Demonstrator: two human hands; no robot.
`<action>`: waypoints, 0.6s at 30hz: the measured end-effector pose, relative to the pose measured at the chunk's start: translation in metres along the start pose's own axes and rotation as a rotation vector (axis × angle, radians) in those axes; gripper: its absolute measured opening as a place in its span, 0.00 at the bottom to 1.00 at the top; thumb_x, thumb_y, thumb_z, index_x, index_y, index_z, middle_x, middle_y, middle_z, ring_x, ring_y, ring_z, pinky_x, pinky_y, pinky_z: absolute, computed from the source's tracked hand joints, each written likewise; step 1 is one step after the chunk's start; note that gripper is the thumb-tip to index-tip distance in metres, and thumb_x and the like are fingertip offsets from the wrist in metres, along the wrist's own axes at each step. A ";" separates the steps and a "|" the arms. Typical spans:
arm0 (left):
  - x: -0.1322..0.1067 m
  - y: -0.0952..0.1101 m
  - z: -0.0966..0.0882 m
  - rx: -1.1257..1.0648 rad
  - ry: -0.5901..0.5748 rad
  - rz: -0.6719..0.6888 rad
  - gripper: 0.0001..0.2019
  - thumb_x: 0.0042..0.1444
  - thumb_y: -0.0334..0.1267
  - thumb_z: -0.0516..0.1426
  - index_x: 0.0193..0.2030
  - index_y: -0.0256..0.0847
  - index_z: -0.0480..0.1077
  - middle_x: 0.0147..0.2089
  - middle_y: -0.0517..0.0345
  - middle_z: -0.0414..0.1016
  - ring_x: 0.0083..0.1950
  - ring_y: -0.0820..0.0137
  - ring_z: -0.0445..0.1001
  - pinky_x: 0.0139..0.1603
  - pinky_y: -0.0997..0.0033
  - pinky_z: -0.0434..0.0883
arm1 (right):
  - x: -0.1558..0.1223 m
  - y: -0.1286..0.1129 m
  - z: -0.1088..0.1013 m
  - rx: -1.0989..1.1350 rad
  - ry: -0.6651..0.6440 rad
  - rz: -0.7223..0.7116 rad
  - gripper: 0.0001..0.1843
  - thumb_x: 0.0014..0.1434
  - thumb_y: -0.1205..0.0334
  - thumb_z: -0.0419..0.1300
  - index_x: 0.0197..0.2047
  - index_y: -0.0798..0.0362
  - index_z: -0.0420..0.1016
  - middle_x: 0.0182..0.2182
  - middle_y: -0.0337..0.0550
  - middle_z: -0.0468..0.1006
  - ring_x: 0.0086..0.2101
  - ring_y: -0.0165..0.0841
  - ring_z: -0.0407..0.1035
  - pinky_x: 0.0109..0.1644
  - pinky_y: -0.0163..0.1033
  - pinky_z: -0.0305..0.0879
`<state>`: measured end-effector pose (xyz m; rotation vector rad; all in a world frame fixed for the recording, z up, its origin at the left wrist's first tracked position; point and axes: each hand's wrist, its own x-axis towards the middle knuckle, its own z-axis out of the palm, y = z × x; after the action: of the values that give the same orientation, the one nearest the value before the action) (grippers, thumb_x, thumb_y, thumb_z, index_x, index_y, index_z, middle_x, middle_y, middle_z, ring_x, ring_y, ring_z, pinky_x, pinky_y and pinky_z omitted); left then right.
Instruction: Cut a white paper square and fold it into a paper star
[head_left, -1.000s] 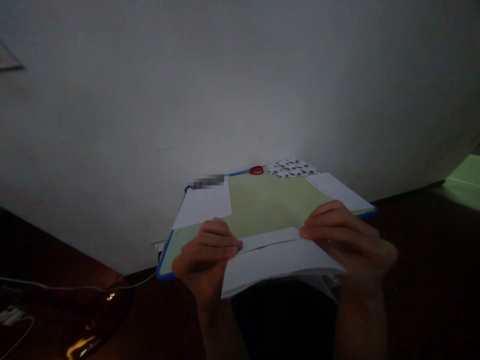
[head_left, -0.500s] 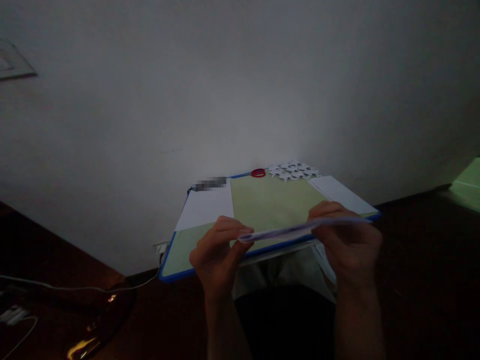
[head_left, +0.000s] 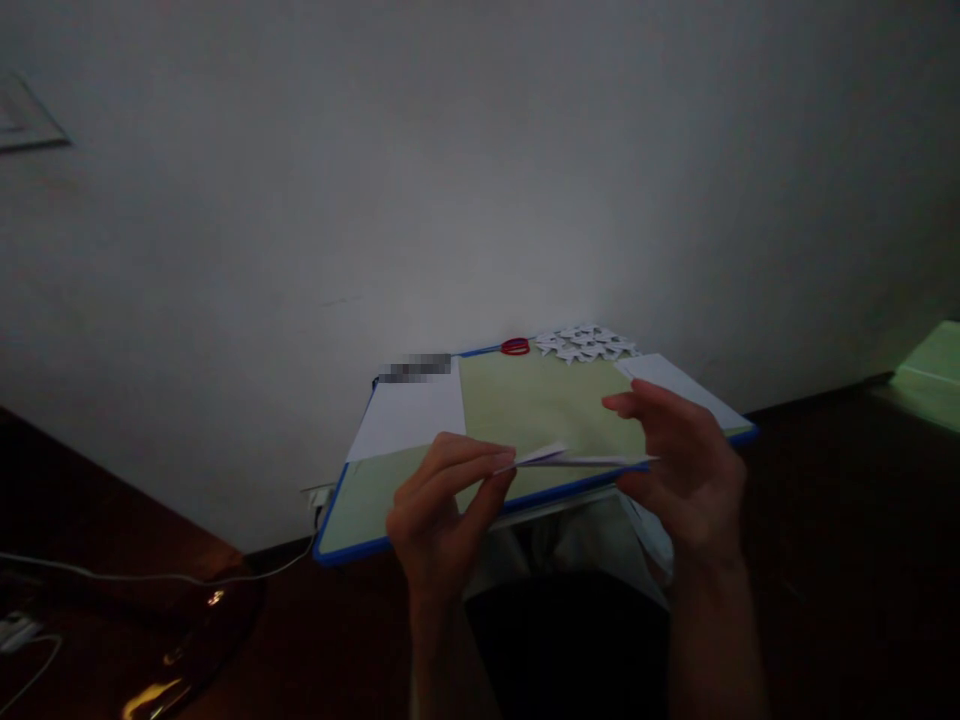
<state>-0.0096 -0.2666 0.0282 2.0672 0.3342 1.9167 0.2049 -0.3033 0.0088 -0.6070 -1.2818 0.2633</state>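
Observation:
My left hand (head_left: 450, 500) pinches one end of a folded piece of white paper (head_left: 585, 461) between thumb and fingers. The paper is held above the table's near edge, seen almost edge-on, with a flap lifting near its middle. Around the paper's other end, my right hand (head_left: 682, 470) has its thumb and fingers spread apart. Whether the right palm touches the paper is hard to make out.
A small table (head_left: 547, 395) with a blue rim stands against the wall. Red-handled scissors (head_left: 515, 346), several folded white paper pieces (head_left: 586, 343), a left white sheet (head_left: 412, 405) and right sheets (head_left: 686, 385) lie on it. A cable (head_left: 150, 577) runs at left.
My right thumb and fingers have come apart, letting go of the paper. The paper now shows a raised flap, and its right end sits lower. My left hand keeps its pinch.

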 end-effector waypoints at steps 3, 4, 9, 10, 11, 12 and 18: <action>-0.001 0.000 0.001 0.040 -0.076 0.007 0.17 0.55 0.17 0.66 0.45 0.42 0.81 0.42 0.57 0.84 0.42 0.66 0.80 0.42 0.61 0.75 | 0.000 -0.014 0.002 -0.059 -0.100 -0.124 0.27 0.54 0.61 0.76 0.57 0.45 0.80 0.47 0.46 0.82 0.50 0.46 0.73 0.56 0.54 0.68; 0.000 0.001 0.002 0.043 -0.099 0.004 0.17 0.55 0.18 0.66 0.45 0.42 0.81 0.42 0.57 0.84 0.42 0.66 0.80 0.42 0.61 0.75 | 0.000 -0.017 0.003 -0.085 -0.122 -0.143 0.26 0.54 0.63 0.76 0.56 0.46 0.81 0.46 0.46 0.83 0.48 0.46 0.74 0.54 0.54 0.69; 0.001 0.003 0.006 -0.003 -0.167 0.003 0.15 0.55 0.18 0.65 0.44 0.41 0.79 0.41 0.56 0.83 0.42 0.66 0.80 0.43 0.61 0.75 | 0.003 -0.021 0.011 -0.094 -0.143 -0.179 0.19 0.54 0.75 0.74 0.47 0.48 0.84 0.37 0.42 0.84 0.37 0.40 0.76 0.42 0.49 0.71; 0.001 0.003 0.006 -0.016 -0.173 -0.005 0.15 0.56 0.18 0.65 0.44 0.41 0.79 0.41 0.56 0.83 0.42 0.66 0.79 0.43 0.61 0.74 | 0.003 -0.020 0.011 -0.078 -0.144 -0.187 0.18 0.54 0.76 0.73 0.45 0.48 0.84 0.35 0.41 0.84 0.36 0.39 0.76 0.40 0.48 0.71; 0.001 0.004 0.007 -0.032 -0.178 -0.017 0.14 0.56 0.19 0.65 0.44 0.41 0.79 0.41 0.56 0.83 0.42 0.66 0.79 0.43 0.61 0.74 | 0.004 -0.019 0.012 -0.061 -0.145 -0.197 0.17 0.54 0.77 0.73 0.44 0.49 0.84 0.34 0.41 0.84 0.35 0.39 0.76 0.39 0.48 0.70; 0.001 0.004 0.007 -0.050 -0.184 -0.033 0.14 0.56 0.20 0.65 0.45 0.41 0.79 0.42 0.55 0.83 0.42 0.66 0.79 0.43 0.61 0.74 | 0.004 -0.018 0.012 -0.048 -0.143 -0.205 0.17 0.54 0.78 0.72 0.44 0.49 0.84 0.34 0.41 0.84 0.34 0.38 0.76 0.38 0.48 0.70; -0.002 0.002 0.016 -0.168 -0.172 -0.075 0.12 0.59 0.28 0.67 0.48 0.43 0.81 0.42 0.54 0.83 0.42 0.66 0.79 0.43 0.62 0.74 | 0.005 -0.016 0.012 -0.023 -0.141 -0.216 0.15 0.56 0.76 0.72 0.44 0.48 0.85 0.32 0.40 0.84 0.33 0.38 0.76 0.37 0.47 0.70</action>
<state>0.0062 -0.2702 0.0256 2.0598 0.2012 1.6501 0.1931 -0.3105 0.0238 -0.4712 -1.4759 0.1135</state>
